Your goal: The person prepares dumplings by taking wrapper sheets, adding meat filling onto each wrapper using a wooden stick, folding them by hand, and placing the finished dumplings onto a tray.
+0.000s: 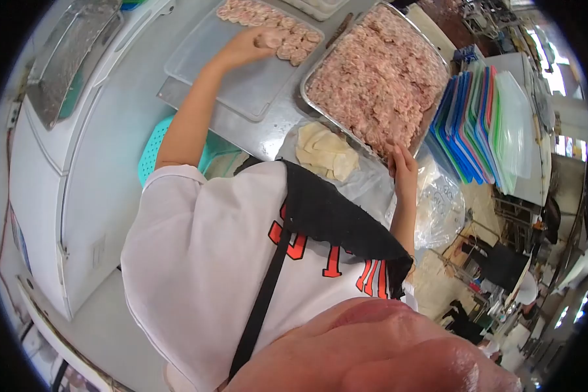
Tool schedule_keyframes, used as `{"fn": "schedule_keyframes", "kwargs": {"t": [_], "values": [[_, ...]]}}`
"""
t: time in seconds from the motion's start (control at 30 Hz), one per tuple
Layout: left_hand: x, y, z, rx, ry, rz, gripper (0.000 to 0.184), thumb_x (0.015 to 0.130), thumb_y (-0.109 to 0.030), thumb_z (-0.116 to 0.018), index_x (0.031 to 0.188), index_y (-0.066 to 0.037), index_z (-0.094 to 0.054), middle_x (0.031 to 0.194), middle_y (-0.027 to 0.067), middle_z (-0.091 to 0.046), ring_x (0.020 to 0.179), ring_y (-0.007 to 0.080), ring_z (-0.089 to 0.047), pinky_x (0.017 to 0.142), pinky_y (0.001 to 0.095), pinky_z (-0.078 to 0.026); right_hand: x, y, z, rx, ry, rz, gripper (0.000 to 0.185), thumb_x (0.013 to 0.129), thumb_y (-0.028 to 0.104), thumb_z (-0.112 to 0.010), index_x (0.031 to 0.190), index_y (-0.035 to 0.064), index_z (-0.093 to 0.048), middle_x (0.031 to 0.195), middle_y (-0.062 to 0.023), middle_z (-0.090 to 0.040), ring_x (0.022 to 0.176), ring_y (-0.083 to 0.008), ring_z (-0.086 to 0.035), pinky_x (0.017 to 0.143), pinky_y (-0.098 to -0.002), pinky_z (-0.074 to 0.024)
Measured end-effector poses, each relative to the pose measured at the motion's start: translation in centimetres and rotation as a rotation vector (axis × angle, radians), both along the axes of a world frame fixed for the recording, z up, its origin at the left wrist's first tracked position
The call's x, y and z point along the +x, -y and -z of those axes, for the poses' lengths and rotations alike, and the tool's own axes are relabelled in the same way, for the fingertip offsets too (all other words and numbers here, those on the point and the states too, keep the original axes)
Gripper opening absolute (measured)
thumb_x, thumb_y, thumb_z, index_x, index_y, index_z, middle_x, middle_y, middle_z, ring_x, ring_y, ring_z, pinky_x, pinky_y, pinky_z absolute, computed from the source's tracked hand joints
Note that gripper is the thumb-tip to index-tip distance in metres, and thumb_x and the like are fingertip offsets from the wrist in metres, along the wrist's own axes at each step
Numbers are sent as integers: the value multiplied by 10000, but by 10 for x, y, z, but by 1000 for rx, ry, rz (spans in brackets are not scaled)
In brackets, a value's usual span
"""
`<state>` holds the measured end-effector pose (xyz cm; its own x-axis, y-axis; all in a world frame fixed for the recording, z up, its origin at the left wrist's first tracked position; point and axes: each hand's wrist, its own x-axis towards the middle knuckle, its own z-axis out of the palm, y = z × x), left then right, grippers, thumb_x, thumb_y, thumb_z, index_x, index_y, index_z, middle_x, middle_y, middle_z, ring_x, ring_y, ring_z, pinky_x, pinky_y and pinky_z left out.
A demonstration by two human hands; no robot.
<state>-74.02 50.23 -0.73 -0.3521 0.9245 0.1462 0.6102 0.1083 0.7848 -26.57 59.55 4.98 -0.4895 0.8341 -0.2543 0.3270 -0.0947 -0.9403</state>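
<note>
My left hand reaches over a clear plastic tray, its fingers curled round a small meat-filled dumpling. Rows of open-topped dumplings with pink filling lie at that tray's far side, just beside the hand. A big metal pan holds a heap of minced meat. At the pan's near corner is my right hand, fingers bent together against the meat's edge; whatever they grip is hidden. Pale dumpling wrappers sit in a loose stack on plastic, between my arms.
A row of coloured plastic trays stands to the right of the pan. Clear plastic bags lie below my right hand. A turquoise basket is under the metal table at left. A white freezer runs along the left.
</note>
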Motion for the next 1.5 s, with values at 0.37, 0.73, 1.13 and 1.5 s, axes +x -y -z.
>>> {"fn": "schedule_keyframes", "kwargs": {"t": [0.37,0.73,1.13,1.5], "values": [[-19,2,13,-202,-222,-367,781,787,-214,-709,1452,-117,-309,1130,193,-625,1017,346,-615,864,434,-493,5,-2,13,-51,-115,116,278,974,247,-556,1140,40,-638,667,47,-496,516,-21,-371,446,-180,-255],[-39,-20,43,-115,-507,-112,717,786,-176,-696,1419,-97,-370,1187,211,-605,1130,354,-556,928,424,-473,2,-12,-13,394,273,-179,234,947,170,-566,1124,32,-631,749,-35,-598,632,-126,-555,566,-270,-428],[208,22,-8,66,-110,707,277,837,-167,-640,1080,-35,-638,1003,134,-629,966,326,-594,850,413,-474,-70,-50,-41,1202,803,-335,329,938,369,-536,845,87,-677,834,-137,-661,749,-340,-644,646,-449,-506],[226,40,2,58,124,485,177,898,-170,-594,1005,-28,-599,990,103,-623,936,250,-608,814,337,-474,-79,-2,11,1148,701,-530,367,952,384,-481,812,112,-683,770,-126,-678,735,-321,-669,596,-454,-522]]}}
